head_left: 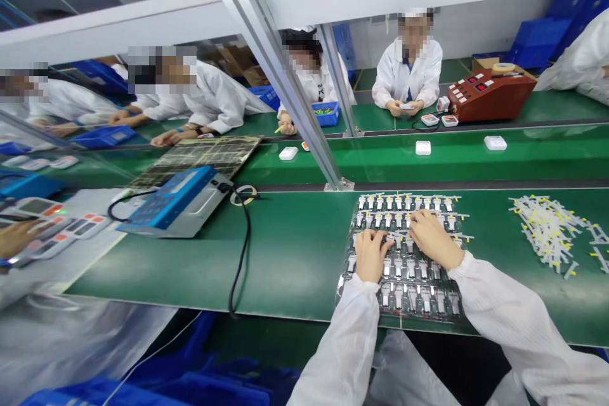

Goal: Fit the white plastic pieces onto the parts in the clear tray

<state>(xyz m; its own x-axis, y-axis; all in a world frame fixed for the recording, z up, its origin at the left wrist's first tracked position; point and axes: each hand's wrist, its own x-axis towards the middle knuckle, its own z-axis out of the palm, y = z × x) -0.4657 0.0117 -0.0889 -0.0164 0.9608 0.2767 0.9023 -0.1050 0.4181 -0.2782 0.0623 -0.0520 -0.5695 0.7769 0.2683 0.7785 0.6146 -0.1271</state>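
A clear plastic tray point(343, 285) lies before me on the green bench, filled with rows of small white parts. Thin white strips with yellow bits lie across its upper rows. My left hand point(372, 255) is over the middle row at the tray's left side, fingers bent and drawn together at a part. Close by on the right, my right hand point(434, 240) reaches in with curled fingers near the second and third rows. The fingertips of both hands cover whatever tiny piece they grip. A loose pile of white strips with yellow bits point(549, 231) lies to the right.
Left on the bench stands a blue-and-grey device point(178, 203) with a black cable point(247, 235) and a tape roll point(243, 195). A metal post point(328, 165) rises beyond the tray. White devices point(423, 148) sit on the green conveyor point(380, 162). Co-workers sit opposite; another person's hand point(19, 238) is far left.
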